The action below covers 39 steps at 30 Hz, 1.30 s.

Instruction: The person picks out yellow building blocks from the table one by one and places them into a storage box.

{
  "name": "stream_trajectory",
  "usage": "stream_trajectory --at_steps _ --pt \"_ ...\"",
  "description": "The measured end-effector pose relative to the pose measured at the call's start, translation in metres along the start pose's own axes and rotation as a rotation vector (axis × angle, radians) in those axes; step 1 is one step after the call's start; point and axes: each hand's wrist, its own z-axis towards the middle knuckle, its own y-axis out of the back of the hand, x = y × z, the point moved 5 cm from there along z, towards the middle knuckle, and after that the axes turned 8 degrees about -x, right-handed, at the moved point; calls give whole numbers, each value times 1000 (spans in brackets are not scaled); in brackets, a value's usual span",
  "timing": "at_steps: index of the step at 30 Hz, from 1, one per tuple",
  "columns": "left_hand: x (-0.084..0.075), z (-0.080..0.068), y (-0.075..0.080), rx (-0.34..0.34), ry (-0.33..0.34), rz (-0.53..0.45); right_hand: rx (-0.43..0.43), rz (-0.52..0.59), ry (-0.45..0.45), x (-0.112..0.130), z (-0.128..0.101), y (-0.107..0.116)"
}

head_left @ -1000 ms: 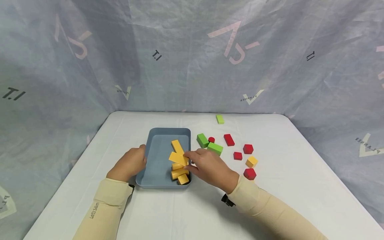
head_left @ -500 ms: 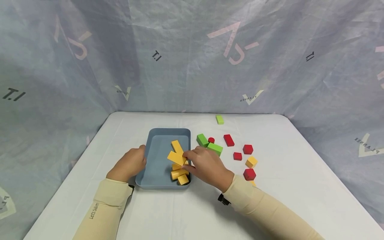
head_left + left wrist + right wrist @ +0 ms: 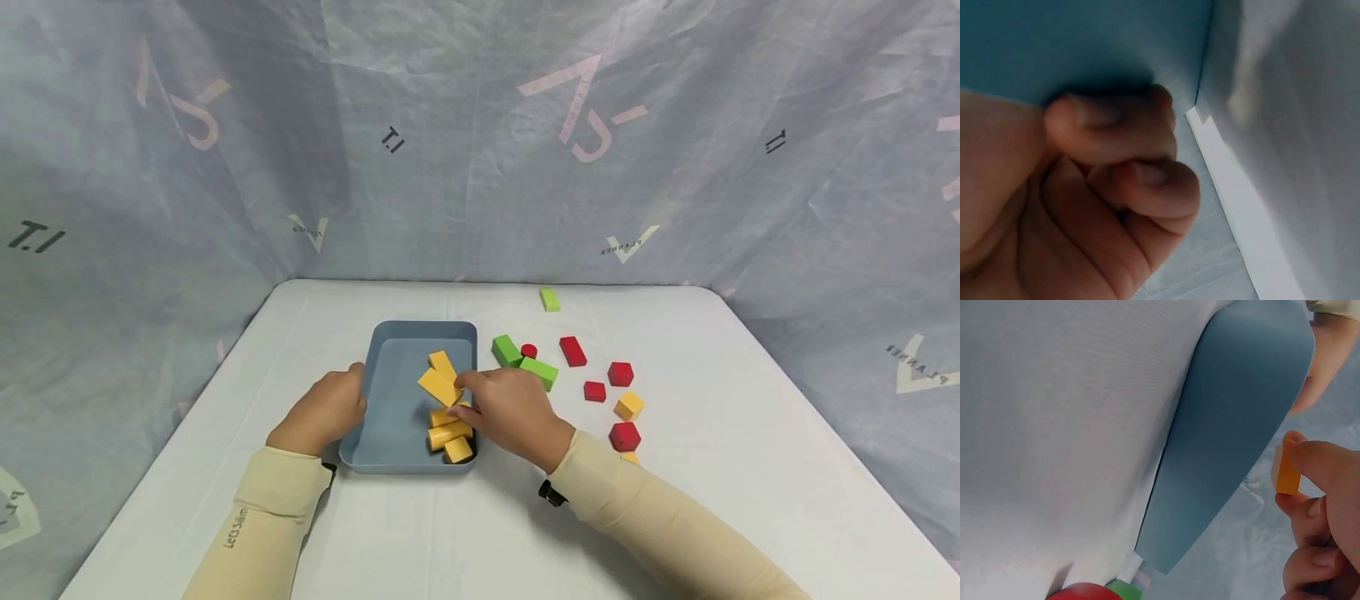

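My left hand grips the left wall of a blue-grey tray, fingers curled against its side; the left wrist view shows them at the tray wall. My right hand pinches a flat yellow block between thumb and fingers above the tray's right half. In the right wrist view the yellow block stands above the tray's rim. Under and beside it in the tray lie more yellow pieces: a long block, a cylinder, a cube and another piece partly hidden by the right hand.
Right of the tray lie green blocks, a red round piece, a red block, several red pieces and a yellow cube. A light green block sits at the back. A grey curtain surrounds the white table.
The right hand has moved slightly left over the tray with the yellow block, which has turned a little. The left hand and tray have stayed in place.
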Motion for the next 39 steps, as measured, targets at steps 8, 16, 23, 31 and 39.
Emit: stream_trajectory --at_steps 8,16,23,31,39 --pt "-1 -1 0 -1 -6 4 7 -13 -2 -1 2 -9" --pt "-1 -2 2 -4 -4 5 40 6 -21 0 8 -17" --pt "0 0 1 0 3 1 55 23 -43 1 10 -23" --pt "0 1 0 8 2 8 74 20 -43 1 13 -27" --pt "-2 0 1 11 8 7 83 10 -32 0 16 -28"
